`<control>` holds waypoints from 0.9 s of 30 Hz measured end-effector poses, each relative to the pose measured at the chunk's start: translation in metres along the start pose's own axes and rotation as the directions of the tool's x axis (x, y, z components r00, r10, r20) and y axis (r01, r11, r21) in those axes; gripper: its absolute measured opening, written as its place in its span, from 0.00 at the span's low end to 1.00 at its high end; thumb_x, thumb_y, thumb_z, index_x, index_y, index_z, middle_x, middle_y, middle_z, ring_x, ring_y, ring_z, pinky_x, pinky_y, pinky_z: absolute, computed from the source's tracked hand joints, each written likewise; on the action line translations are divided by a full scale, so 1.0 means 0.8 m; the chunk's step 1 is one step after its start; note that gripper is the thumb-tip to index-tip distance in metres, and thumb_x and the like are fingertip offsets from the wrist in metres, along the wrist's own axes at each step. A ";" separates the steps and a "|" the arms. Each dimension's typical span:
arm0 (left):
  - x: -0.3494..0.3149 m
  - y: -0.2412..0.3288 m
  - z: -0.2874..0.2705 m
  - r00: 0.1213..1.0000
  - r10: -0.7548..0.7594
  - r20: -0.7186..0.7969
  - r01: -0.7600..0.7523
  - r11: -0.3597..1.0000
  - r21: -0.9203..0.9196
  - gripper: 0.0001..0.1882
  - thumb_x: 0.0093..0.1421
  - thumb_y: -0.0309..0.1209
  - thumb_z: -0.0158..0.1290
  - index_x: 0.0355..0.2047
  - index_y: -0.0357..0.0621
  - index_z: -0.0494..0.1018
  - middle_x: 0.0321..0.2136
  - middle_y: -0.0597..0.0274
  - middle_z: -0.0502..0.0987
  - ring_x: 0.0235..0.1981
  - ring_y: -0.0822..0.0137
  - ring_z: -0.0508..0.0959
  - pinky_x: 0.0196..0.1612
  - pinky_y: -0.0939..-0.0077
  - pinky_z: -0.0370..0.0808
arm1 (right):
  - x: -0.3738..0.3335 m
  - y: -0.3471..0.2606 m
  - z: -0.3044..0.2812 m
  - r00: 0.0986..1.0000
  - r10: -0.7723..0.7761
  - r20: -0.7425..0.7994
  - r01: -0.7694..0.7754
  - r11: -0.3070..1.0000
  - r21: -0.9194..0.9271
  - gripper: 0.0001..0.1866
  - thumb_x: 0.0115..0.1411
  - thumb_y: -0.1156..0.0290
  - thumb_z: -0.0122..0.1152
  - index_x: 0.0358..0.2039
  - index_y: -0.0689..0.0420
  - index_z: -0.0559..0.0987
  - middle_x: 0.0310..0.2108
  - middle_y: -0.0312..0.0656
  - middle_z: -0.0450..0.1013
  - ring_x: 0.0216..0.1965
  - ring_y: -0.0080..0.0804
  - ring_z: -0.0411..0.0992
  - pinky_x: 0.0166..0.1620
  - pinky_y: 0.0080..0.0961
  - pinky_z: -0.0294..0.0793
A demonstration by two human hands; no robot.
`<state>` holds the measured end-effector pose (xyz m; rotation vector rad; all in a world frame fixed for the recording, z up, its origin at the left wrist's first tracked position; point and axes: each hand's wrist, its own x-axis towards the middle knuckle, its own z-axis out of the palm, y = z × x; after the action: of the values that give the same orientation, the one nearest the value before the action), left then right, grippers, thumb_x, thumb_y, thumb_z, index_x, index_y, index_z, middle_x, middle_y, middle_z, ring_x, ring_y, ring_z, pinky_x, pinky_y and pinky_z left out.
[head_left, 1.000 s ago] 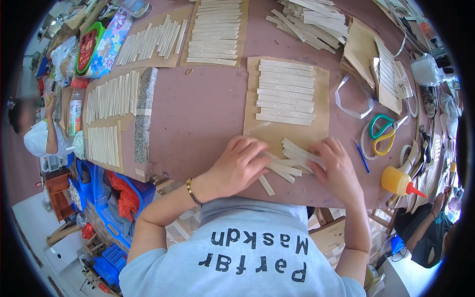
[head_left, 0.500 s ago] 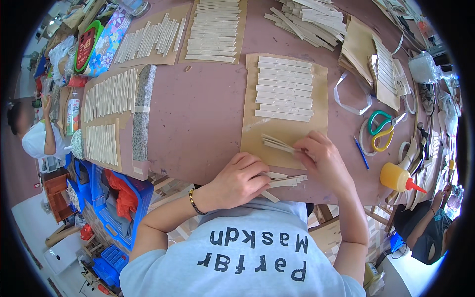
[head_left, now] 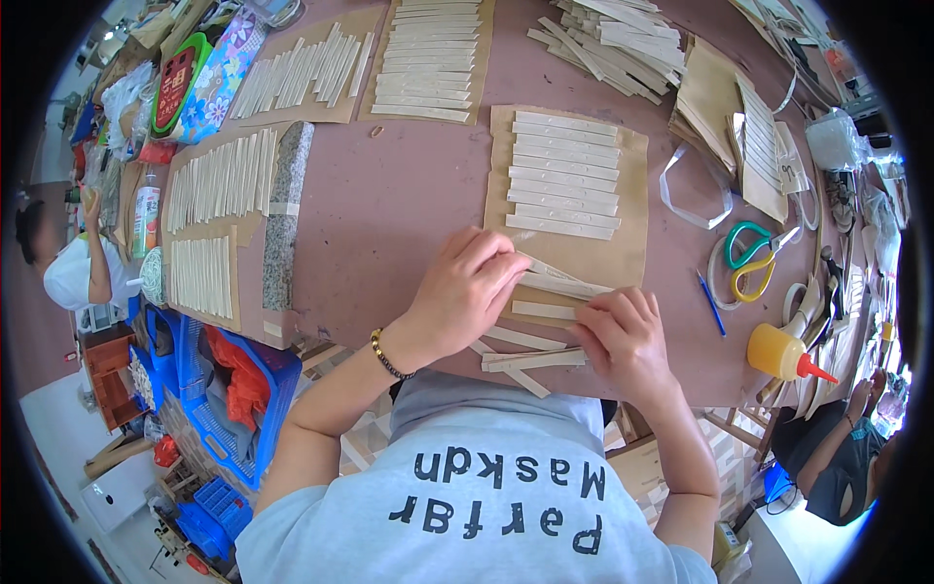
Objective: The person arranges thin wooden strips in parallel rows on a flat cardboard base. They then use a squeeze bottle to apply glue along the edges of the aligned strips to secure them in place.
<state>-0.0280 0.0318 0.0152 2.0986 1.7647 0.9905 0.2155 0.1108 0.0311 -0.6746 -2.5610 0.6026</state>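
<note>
Clock centred on the hands. Left hand (head_left: 467,294) pinches the left end of the cream, flat, thin strips (head_left: 569,284); right hand (head_left: 628,336) has fingers narrow on their right end. At least two held, overlap hides the exact count. They're over the near part of one tan paper sheet (head_left: 608,261). Done: ladder of laid strips (head_left: 564,175) at 12, roughly ten. Left: about four crossed loose strips (head_left: 533,360) at 6, worktop (head_left: 389,224) edge, plus uncountable strip pile (head_left: 637,44) at 12:30. Around 3: one blue pen (head_left: 710,304), one green-and-yellow-handled scissors (head_left: 754,263), one yellow red-nozzled squeeze bottle (head_left: 775,351).
</note>
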 end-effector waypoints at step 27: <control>0.011 -0.011 0.007 0.991 0.113 0.074 -0.118 0.990 0.072 0.10 0.54 0.20 0.62 0.37 0.41 0.77 0.40 0.62 0.75 0.43 0.58 0.75 0.49 0.63 0.71 | 0.005 0.011 0.007 0.988 0.140 -0.064 -0.144 0.987 -0.069 0.07 0.56 0.76 0.67 0.37 0.56 0.81 0.36 0.38 0.73 0.40 0.40 0.71 0.46 0.37 0.69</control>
<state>-0.0312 0.0434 0.0087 2.2764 1.6898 0.8798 0.2129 0.1186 0.0231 -0.8926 -2.5063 0.5276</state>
